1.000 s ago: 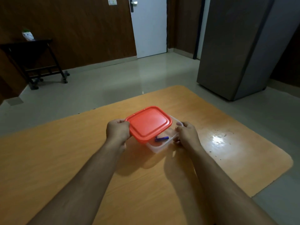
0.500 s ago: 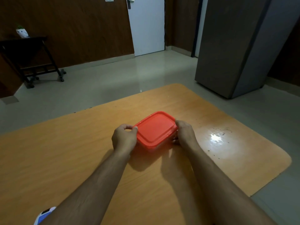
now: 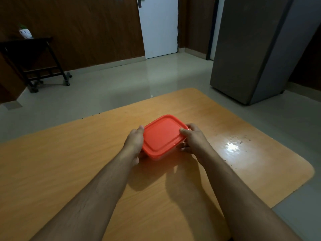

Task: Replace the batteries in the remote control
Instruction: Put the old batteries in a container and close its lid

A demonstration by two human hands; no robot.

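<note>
Orange table (image 3: 86,171): red-lidded box (image 3: 162,136), closed.

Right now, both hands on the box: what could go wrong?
1. The lid may not be fully seated: the left hand and right hand grip only its sides, so a corner could stay up.
2. Pressing unevenly could slide the box on the glossy table.
</note>
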